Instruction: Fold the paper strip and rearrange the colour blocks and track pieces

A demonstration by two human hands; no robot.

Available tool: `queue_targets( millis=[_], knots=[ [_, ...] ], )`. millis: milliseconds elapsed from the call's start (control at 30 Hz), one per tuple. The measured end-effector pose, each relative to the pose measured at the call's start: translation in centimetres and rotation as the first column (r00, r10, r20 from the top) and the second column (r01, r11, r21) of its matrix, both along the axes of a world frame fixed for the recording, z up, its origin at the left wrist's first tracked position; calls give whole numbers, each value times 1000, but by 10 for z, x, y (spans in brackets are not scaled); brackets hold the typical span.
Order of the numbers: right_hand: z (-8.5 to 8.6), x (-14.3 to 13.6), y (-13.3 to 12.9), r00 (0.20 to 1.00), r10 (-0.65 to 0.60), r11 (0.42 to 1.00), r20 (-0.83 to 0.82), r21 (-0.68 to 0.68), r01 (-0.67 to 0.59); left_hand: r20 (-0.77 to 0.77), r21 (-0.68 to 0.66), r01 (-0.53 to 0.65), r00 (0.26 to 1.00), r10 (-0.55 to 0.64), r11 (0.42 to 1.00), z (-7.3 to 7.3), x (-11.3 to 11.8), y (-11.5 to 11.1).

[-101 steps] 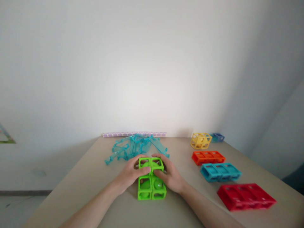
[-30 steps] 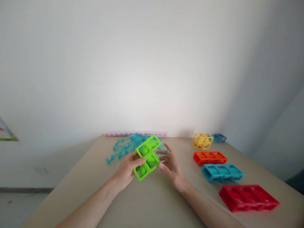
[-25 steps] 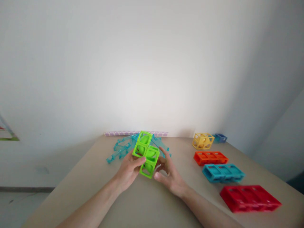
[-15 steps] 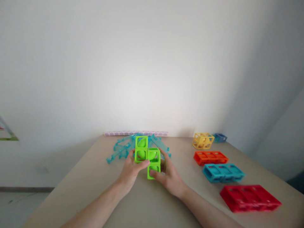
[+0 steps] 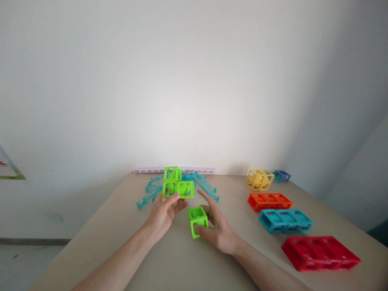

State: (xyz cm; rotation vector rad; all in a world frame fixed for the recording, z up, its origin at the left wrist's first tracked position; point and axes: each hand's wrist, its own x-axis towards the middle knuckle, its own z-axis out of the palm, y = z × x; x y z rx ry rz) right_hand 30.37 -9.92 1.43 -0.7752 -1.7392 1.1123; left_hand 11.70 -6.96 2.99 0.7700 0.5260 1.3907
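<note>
Three joined green cubes (image 5: pixel 178 184) form an L, held up by my left hand (image 5: pixel 162 212) with the thumb on the near side and the fingers beneath. Each cube has an open frame with a rounded green piece inside. A single green cube (image 5: pixel 197 221) sits between the thumb and fingers of my right hand (image 5: pixel 220 230), lower and nearer to me. The index finger of that hand stretches up, off the cube. A gap separates the two green pieces. Behind the L lie light-blue translucent plastic pieces (image 5: pixel 206 185), partly hidden.
On the right of the table (image 5: pixel 182 266) stand a yellow cube frame (image 5: pixel 259 180), a dark-blue block (image 5: pixel 281 176), an orange block row (image 5: pixel 269 201), a teal block row (image 5: pixel 285 220) and a red block row (image 5: pixel 321 252). A purple patterned strip (image 5: pixel 145 170) runs along the wall.
The single green cube has come off the other three. My left hand moved the L slightly left and up, tilting it; my right hand drew its cube slightly down.
</note>
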Motion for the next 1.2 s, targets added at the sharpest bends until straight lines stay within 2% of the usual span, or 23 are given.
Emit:
queue_targets(
  millis=[100, 200, 300, 400, 467, 600, 733, 800, 1000, 1200],
  knots=[
    [-1, 2, 6, 982, -156, 986, -107, 44, 162, 9, 6, -41, 999, 41, 999, -1, -3, 3],
    [0, 5, 17, 889, -360, 928, -282, -10, 373, -89, 10, -26, 996, 27, 1000, -3, -2, 2],
    [1, 8, 27, 765, -502, 861, -404, -144, 488, -238, 20, 77, 969, -70, 997, -7, 3, -3],
    [0, 10, 31, 722, -566, 822, -398, -210, 529, -349, 32, 202, 920, -178, 979, -14, 8, -7],
    [-1, 9, 30, 767, -541, 841, -345, -200, 504, -409, 29, 245, 888, -212, 969, -19, 10, -8],
    [-4, 5, 20, 921, -370, 927, -123, -111, 358, -421, 14, 263, 876, -233, 965, -22, 12, -10],
    [-3, 3, 14, 980, -188, 982, -63, -32, 187, -288, -39, 260, 922, -260, 965, -17, 11, -9],
    [-3, 4, 14, 990, -134, 991, -40, 3, 134, -286, -50, 262, 921, -265, 964, -15, 9, -8],
    [-6, 9, 14, 981, -185, 975, 64, 133, 175, -499, 79, 222, 853, -154, 972, -17, 5, -5],
    [-10, 12, 13, 980, -180, 978, 79, 123, 170, -584, 145, 251, 803, -122, 957, -17, 2, -3]
  ],
)
